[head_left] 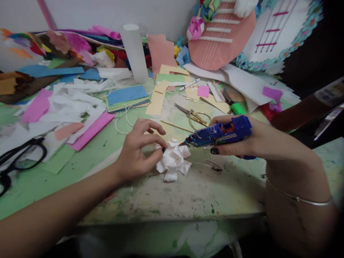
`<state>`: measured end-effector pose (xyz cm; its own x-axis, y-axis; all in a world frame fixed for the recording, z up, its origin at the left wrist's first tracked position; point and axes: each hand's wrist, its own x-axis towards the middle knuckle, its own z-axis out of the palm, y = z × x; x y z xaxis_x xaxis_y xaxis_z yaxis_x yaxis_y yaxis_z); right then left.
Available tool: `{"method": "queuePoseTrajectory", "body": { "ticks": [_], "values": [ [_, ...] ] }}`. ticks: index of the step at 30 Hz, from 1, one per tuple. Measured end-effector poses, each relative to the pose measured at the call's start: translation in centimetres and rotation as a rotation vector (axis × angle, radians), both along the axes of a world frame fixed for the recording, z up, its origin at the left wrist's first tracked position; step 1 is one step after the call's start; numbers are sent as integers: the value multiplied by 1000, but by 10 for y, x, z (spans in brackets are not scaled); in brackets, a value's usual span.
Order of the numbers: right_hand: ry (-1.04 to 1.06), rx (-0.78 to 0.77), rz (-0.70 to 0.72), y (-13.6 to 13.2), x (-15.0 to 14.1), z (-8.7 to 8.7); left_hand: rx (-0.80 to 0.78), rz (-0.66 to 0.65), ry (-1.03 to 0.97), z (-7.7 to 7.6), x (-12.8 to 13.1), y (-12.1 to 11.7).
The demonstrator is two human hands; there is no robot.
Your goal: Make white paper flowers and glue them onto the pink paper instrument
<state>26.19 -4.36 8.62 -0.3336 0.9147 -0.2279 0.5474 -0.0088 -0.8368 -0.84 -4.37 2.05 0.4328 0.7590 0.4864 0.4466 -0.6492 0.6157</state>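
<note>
A white paper flower [173, 159] with crumpled, pointed petals rests on the stained green table. My left hand [141, 148] is at its left side, thumb and index finger closed on a petal edge, the other fingers curled above. In my right hand [236, 147] is a blue glue gun [217, 133], streaked with dried glue and lying nearly level. Its nozzle points left and meets the flower's upper right petals; whether glue is coming out cannot be seen. A thin wooden stick [177, 126] and gold-handled scissors [197, 116] lie just behind.
Black eyeglasses [29, 154] and white paper scraps [67, 104] cover the left. A stack of coloured paper [127, 95], a green-handled cutter [236, 106] and an upright white roll [135, 53] stand or lie farther back. Paper guitar decorations [223, 39] lean behind.
</note>
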Motion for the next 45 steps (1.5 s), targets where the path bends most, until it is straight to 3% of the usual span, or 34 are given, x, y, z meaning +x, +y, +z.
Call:
{"method": "queuePoseTrajectory", "body": {
  "ticks": [4, 9, 16, 20, 31, 45],
  "values": [
    [31, -92, 63, -1, 1, 1, -51, -3, 10, 1, 2, 2],
    [7, -46, -14, -3, 3, 3, -157, -25, -9, 2, 7, 2],
    [66, 69, -123, -3, 5, 2, -509, 18, -135, -4, 16, -4],
    [63, 82, -179, -2, 7, 1, -531, 30, -143, -5, 16, -6],
    [83, 93, -172, -1, 6, 0, -500, 54, -96, 0, 14, -7],
    [47, 65, -183, 0, 3, 1, -628, -32, -35, 3, 8, 1]
  ]
}}
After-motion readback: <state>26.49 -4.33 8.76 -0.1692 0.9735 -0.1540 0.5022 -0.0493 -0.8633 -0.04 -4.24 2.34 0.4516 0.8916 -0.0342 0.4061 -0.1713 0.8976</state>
